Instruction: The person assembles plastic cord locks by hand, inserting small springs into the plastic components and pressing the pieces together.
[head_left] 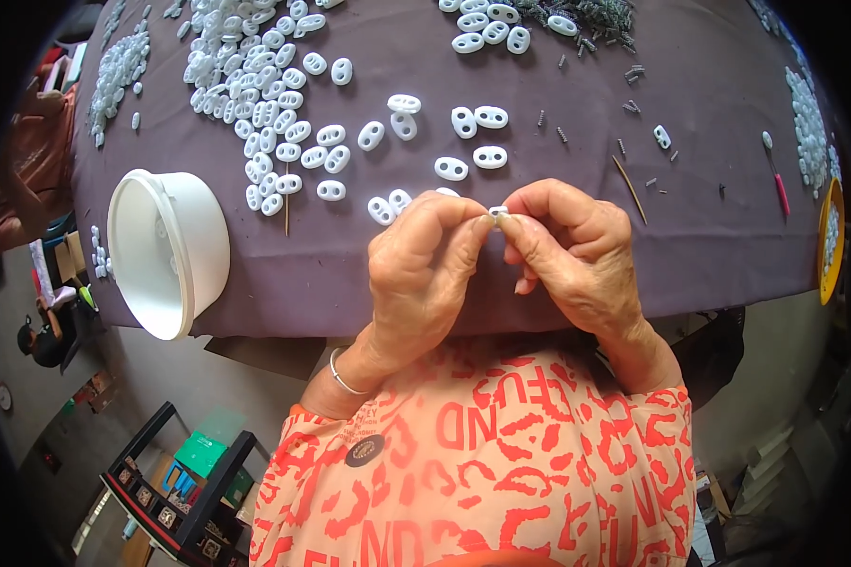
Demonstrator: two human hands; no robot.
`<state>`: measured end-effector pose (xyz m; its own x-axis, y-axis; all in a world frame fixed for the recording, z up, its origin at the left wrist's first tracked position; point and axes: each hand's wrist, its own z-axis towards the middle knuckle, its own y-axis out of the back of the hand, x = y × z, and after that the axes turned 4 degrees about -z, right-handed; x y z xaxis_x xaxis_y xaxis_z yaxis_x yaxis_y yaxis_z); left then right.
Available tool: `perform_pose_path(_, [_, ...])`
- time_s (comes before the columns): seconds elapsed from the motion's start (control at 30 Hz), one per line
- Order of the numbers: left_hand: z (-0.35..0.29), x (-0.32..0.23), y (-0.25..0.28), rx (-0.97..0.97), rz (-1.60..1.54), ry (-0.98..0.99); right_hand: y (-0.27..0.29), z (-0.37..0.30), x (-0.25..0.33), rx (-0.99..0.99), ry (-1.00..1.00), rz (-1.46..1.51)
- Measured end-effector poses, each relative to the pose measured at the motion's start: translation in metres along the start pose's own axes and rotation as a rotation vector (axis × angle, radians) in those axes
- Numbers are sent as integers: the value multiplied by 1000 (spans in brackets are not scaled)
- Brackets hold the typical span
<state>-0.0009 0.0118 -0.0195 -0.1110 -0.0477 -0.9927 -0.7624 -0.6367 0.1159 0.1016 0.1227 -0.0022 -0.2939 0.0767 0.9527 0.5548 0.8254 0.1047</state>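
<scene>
My left hand (416,257) and my right hand (577,253) meet above the near part of the table. Between their fingertips is a small white cord lock part (498,215), pinched from both sides. Its dark hole shows, but the fingers hide most of it. Just beyond my left hand lie white two-hole oval cord locks (381,210), one partly covered by its fingers. Farther off are a few more cord locks (490,158). Thin metal springs (562,135) lie scattered to the right, near a thin brown stick (630,190).
A white plastic tub (187,255) stands at the left table edge. Large heaps of white pieces (246,80) and a dark pile of springs (600,19) lie at the back. At right are a pink-handled tool (780,189) and a yellow bowl (828,255) on the purple tablecloth (303,274).
</scene>
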Motion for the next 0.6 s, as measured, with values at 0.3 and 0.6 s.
perform_pose_path(0.3, [-3,3,3,-139,38,-169,6,-5,-2,-81,-28,295])
perform_pose_path(0.6, [38,-15,10,-24,847,-444,10,-5,-9,-116,-40,462])
